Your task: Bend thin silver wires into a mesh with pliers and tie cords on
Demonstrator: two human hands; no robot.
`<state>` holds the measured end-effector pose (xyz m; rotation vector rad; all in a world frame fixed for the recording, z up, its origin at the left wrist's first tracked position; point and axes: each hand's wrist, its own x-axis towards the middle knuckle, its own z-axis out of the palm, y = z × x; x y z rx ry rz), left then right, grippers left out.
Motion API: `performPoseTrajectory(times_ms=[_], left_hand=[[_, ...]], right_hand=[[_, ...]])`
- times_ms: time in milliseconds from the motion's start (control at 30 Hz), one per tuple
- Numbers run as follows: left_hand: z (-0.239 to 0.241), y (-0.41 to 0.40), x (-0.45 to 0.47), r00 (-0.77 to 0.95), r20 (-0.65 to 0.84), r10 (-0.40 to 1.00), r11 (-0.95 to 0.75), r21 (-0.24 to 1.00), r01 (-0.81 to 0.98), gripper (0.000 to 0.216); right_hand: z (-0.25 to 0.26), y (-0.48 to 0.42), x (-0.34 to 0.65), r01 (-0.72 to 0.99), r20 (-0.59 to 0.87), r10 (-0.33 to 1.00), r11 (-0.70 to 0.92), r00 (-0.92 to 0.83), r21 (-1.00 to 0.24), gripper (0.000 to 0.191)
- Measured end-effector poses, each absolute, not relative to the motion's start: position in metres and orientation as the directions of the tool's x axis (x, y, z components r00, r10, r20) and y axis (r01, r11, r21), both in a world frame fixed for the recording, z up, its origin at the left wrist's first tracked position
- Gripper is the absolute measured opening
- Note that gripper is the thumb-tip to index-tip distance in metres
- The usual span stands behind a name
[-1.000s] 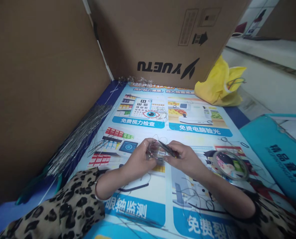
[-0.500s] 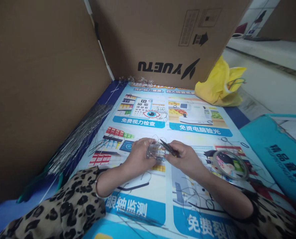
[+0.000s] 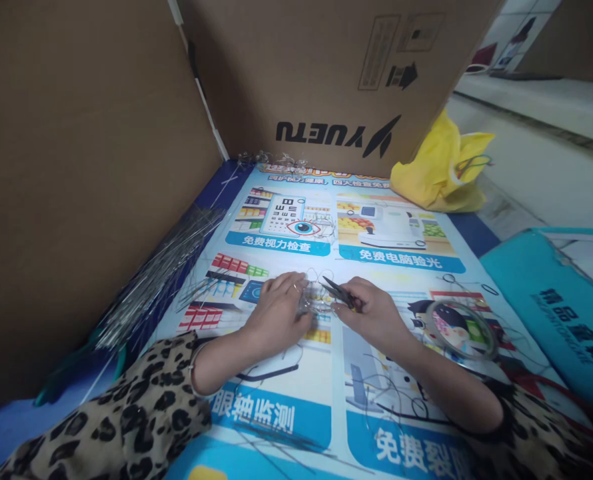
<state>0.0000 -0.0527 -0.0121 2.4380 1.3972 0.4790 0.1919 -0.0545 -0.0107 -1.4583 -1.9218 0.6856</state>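
Observation:
My left hand (image 3: 280, 310) is closed at its fingertips on a small bent-wire piece (image 3: 317, 293) with thin loops, near the middle of the printed poster (image 3: 321, 373). In my right hand (image 3: 374, 313) are dark pointed pliers (image 3: 340, 292), their tips directed up and left over the wire loops. The right fingertips sit close beside the wire piece; whether they touch it I cannot tell. My palm hides most of the pliers' handles.
A bundle of straight wires (image 3: 161, 273) lies at left beside a cardboard panel (image 3: 76, 167). Bent wire pieces (image 3: 276, 161) sit at the back. A tape roll (image 3: 491, 333), a yellow bag (image 3: 439, 173) and a teal box (image 3: 551, 300) are on the right.
My left fingers have shifted slightly on the wire piece, and the right hand with the pliers has moved a little right, showing more of the pliers.

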Motion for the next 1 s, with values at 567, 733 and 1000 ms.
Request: performPoseTrajectory(times_ms=[567,733,1000], left_hand=[[-0.014,-0.051,-0.008,0.497,0.131,0.858,-0.487,0.516,0.705,0.075],[-0.010,-0.050,-0.009,0.557,0.122,0.822,-0.528,0.529,0.664,0.079],[-0.012,-0.049,-0.010,0.572,0.132,0.810,-0.549,0.513,0.660,0.069]], right_hand=[[-0.014,-0.057,0.195,0.596,0.135,0.973,0.220,-0.184,-0.772,0.025],[-0.016,-0.057,0.196,0.560,0.129,0.978,0.201,-0.166,-0.804,0.025],[-0.013,-0.057,0.193,0.551,0.066,0.994,0.101,-0.083,-0.828,0.018]])
